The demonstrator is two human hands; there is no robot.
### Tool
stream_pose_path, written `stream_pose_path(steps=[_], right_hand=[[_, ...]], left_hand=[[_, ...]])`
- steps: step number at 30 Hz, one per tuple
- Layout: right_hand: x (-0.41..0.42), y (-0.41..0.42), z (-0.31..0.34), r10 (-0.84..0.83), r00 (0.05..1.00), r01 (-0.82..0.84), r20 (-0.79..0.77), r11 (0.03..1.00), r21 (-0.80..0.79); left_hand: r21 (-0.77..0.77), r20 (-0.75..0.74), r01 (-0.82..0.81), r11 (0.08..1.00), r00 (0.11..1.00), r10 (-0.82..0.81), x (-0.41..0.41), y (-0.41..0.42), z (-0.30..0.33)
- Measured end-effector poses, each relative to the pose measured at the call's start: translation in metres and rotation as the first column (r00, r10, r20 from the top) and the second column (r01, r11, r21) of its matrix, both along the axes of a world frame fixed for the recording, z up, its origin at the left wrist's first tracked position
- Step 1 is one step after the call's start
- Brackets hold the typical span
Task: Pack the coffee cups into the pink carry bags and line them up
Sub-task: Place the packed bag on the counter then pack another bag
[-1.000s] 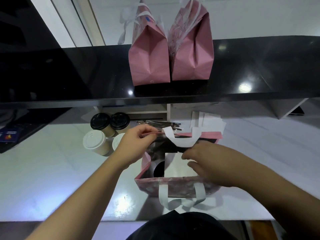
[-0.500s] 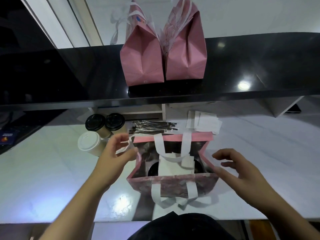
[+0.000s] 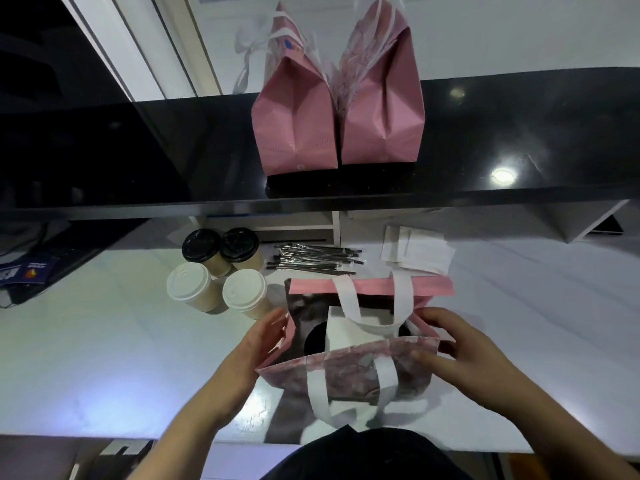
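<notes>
White counter (image 3: 104,341) is lying bare at lower left and right. At lower centre the open pink carry bag (image 3: 346,372) is standing, left hand (image 3: 256,344) pressing its left side flat-fingered, right hand (image 3: 460,355) gripping its right edge. 4 coffee cups (image 3: 214,268) are clustering upper left of it; 2 packed pink bags (image 3: 337,109) are touching on the black shelf (image 3: 519,133).

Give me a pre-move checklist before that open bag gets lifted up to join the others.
1. Cups inside the open bag: dark lids show either side of a white insert; seating cannot tell.
2. Left hand flat against the bag's left side: ok.
3. Right hand pinching the bag's right edge: ok.
4. White handles free to grab: ok, though neither hand holds them yet.
5. Room on the black shelf beside the two packed bags: ok, bare surface to their right.
6. Four loose cups out of the lift path: ok, they stand left of the bag.
</notes>
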State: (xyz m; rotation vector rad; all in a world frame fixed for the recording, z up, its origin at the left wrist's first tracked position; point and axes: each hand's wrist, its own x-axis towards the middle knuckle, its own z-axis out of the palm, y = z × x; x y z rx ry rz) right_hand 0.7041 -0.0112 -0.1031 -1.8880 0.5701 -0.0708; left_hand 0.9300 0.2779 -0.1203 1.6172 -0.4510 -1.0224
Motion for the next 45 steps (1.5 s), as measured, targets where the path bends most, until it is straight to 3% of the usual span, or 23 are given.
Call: stream_pose_path(steps=[3, 8, 14, 19, 22, 25, 29, 32, 37, 42, 45], right_hand=[[-0.001, 0.001, -0.004, -0.031, 0.999, 0.032, 0.039, 0.999, -0.011], [-0.003, 0.004, -0.009, -0.089, 0.994, 0.086, 0.065, 0.996, 0.039], [-0.005, 0.004, -0.003, -0.126, 0.991, 0.122, 0.050, 0.990, 0.071], [0.001, 0.001, -0.005, -0.165, 0.985, 0.162, 0.041, 0.985, 0.066], [0.005, -0.002, -0.006, -0.218, 0.976, 0.215, 0.029, 0.973, 0.083], [0.011, -0.009, -0.004, -0.260, 0.966, 0.256, 0.009, 0.958, 0.130], [0.019, -0.020, 0.005, -0.120, 0.992, 0.121, -0.041, 0.992, 0.040], [0.024, -0.025, 0.006, -0.082, 0.997, 0.080, -0.009, 0.987, -0.138], [0.029, -0.025, 0.002, -0.028, 0.996, 0.061, 0.080, 0.896, -0.440], [0.027, -0.023, -0.002, 0.039, 0.992, 0.027, 0.117, 0.856, -0.516], [0.025, -0.021, -0.008, 0.121, 0.983, -0.011, 0.135, 0.781, -0.624]], left_hand=[[-0.096, 0.034, 0.090, 0.991, 0.996, -0.088, -0.005, 0.005, 0.000], [-0.061, 0.066, 0.125, 0.990, 0.990, -0.121, -0.006, 0.007, -0.001], [-0.015, 0.211, 0.017, 1.000, 0.977, -0.014, -0.001, -0.008, 0.010], [0.008, 0.237, -0.001, 1.000, 0.971, -0.001, 0.001, -0.023, 0.012], [-0.022, 0.193, -0.100, 0.995, 0.976, 0.102, 0.006, -0.029, 0.007], [0.009, 0.256, -0.108, 0.994, 0.961, 0.102, 0.018, -0.030, 0.003], [0.048, 0.274, 0.021, 0.999, 0.961, -0.034, 0.034, -0.033, 0.004], [0.097, 0.414, 0.047, 0.994, 0.907, -0.084, 0.042, -0.037, 0.008], [0.059, 0.632, 0.067, 0.996, 0.770, -0.089, 0.041, -0.040, 0.014], [0.096, 0.715, 0.089, 0.991, 0.687, -0.131, 0.033, -0.040, 0.006], [0.091, 0.764, 0.098, 0.991, 0.631, -0.133, 0.029, -0.040, -0.001]])
